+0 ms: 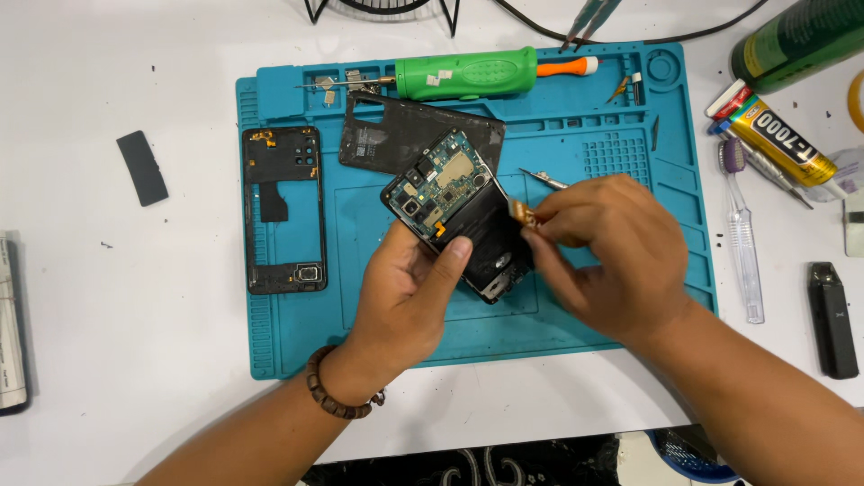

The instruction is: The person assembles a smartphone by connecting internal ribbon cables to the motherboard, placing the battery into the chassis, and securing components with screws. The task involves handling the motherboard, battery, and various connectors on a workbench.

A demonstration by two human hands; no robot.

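The opened phone (459, 216) sits tilted above the blue mat (630, 171), left hand (405, 297) fingers clamped round it; right hand (612, 256) fingers pinch an orange flex strip (522, 212); back cover (405, 135) and frame (283, 209) already off; board still mounted.

The repair mat (630, 180) is teal, and on it lie a bright green electric screwdriver (463, 74) with an orange tip, a black back cover (396, 135) and a black phone frame (283, 209). The opened phone (454, 211) is black with a blue-green circuit board, and the flex cable (521, 212) is orange-brown. A brown beaded bracelet (328, 391) circles 1 wrist, beside a clear toothbrush (743, 234) with purple bristles.
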